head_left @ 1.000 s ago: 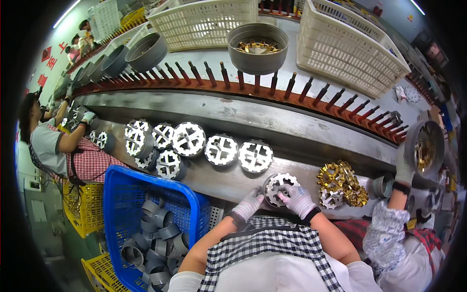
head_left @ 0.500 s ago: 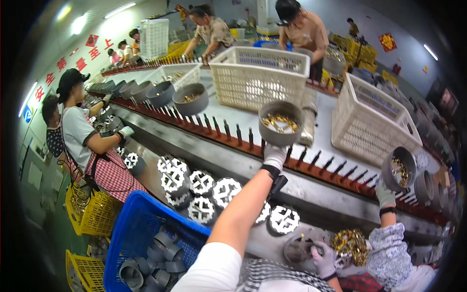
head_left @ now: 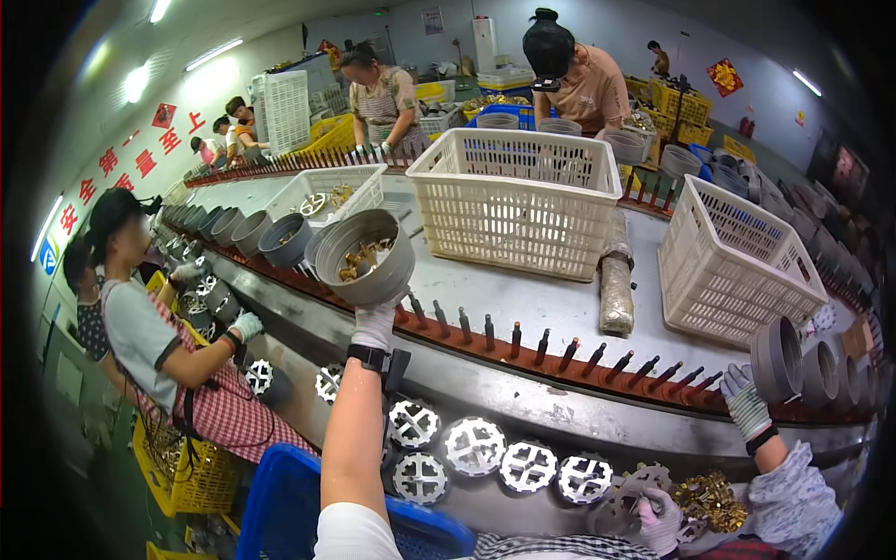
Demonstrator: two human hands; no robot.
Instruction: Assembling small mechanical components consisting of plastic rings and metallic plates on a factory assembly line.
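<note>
My left hand (head_left: 374,327), in a white glove with a black wrist strap, reaches across the bench. It grips the lower edge of a grey cylindrical shell (head_left: 392,275) that holds loose brass-coloured pieces. That shell overlaps a second rim behind it, next to a row of similar shells. My right hand (head_left: 661,521), also gloved, is low at the right with its fingers curled together. What it pinches is too small to tell. Beside it are a toothed metal ring (head_left: 616,509) and a pile of brass-coloured pieces (head_left: 714,499). Several shells with white toothed crosses (head_left: 474,446) stand on the near bench.
Dark upright pegs (head_left: 541,347) line the red rail. White crates (head_left: 513,210) stand beyond it, beside a wrapped roll (head_left: 616,289). At right, a co-worker's gloved hand (head_left: 747,401) touches a grey shell (head_left: 777,359). A blue crate (head_left: 280,504) and a co-worker (head_left: 187,345) are at left.
My left hand has carried the grey shell leftward along the rail to the other shells. The co-worker's shell at right has moved to the row there. The view has shifted.
</note>
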